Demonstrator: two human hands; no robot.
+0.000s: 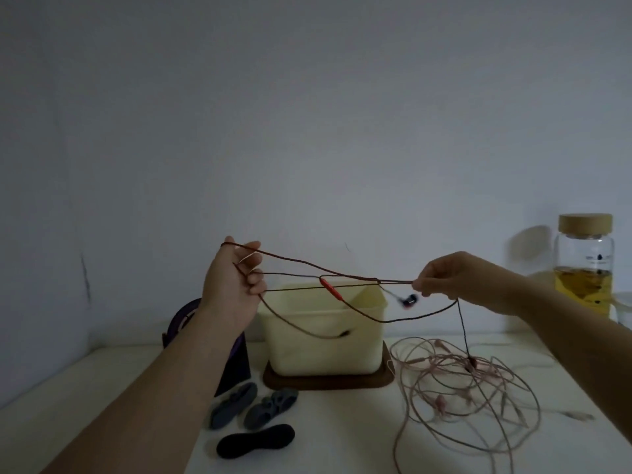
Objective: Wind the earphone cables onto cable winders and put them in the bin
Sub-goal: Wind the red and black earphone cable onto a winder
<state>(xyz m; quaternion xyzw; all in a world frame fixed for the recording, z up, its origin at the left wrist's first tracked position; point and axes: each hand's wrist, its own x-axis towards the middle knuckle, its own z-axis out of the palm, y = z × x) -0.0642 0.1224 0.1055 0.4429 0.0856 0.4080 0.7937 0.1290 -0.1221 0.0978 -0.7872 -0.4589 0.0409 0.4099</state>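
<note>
A dark red earphone cable point(307, 265) stretches in the air between my hands, above the cream bin point(325, 340). My left hand point(234, 282) is raised, with the cable looped over its fingers and thumb. My right hand point(444, 277) pinches the gathered strands at the other end. A red inline remote point(331, 288) and a black-and-red earbud point(408, 300) hang from the strands. One strand drops to the table at the right. Two grey cable winders point(232, 405) point(272, 407) and a black cable winder point(255, 440) lie in front of the bin.
A tangle of pink earphone cables point(455, 388) spreads over the white table at the right. The bin stands on a dark wooden tray point(328, 379). A glass jar point(584, 265) with a cork lid stands at the back right. A dark purple object point(236, 364) stands left of the bin.
</note>
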